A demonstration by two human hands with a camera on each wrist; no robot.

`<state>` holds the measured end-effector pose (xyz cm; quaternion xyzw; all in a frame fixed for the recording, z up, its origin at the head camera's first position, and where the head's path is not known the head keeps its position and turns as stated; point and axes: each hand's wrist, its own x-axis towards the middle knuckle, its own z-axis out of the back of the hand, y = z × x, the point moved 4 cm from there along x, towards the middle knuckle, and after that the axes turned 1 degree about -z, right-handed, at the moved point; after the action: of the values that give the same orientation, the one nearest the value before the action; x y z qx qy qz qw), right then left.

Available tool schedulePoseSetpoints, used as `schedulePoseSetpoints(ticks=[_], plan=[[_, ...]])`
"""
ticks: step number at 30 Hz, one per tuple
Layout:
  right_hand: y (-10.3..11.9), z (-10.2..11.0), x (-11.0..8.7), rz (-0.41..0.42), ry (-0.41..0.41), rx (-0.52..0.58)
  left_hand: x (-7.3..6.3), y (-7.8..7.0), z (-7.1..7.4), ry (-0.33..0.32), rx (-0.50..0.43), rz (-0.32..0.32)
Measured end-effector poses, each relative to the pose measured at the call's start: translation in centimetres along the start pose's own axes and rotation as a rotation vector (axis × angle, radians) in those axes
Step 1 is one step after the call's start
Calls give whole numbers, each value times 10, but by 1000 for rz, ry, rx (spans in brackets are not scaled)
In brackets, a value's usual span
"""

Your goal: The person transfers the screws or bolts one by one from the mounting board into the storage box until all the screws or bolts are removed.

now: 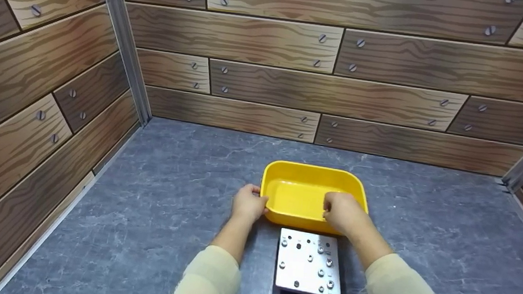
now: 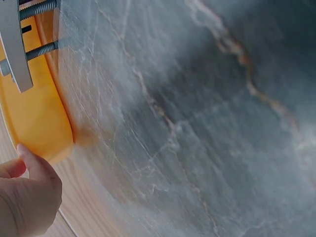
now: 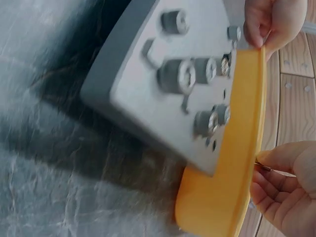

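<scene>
A yellow plastic bin (image 1: 299,223) stands on the floor, its open side facing up. My left hand (image 1: 248,204) grips the bin's left rim near the front corner, thumb over the edge. My right hand (image 1: 344,212) is over the bin's front right part, fingers curled. In the right wrist view, that hand's thumb and fingers pinch a small, thin metal piece (image 3: 263,167) by the rim; most of it is hidden. Just in front of the bin is a silver metal plate (image 1: 295,270) with several socket-head screws (image 3: 177,76) standing up from it and a few bare holes.
The surface is dark grey and marble-patterned (image 1: 178,216). Wood-print panels (image 1: 267,85) wall it in at the back and sides, with metal posts (image 1: 125,42) in the corners. In the left wrist view, threaded screw ends (image 2: 42,50) stick out beyond the plate.
</scene>
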<state>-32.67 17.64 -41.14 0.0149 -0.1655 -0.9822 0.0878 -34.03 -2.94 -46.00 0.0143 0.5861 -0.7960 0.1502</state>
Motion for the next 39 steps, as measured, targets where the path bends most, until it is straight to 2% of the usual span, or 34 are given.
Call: schedulePoseSetpoints(ticks=[12, 20, 27, 39], plan=[[-20, -1, 4, -10, 85, -9, 1, 0, -1, -5, 51, 2], [-25, 1, 4, -8, 69, -42, 0, 0, -1, -4, 34, 9], [-25, 3, 5, -30, 67, -45, 0, 0, -1, -5, 32, -5], [-13, 6, -1, -15, 63, -1, -1, -1, 0, 5, 33, 33]])
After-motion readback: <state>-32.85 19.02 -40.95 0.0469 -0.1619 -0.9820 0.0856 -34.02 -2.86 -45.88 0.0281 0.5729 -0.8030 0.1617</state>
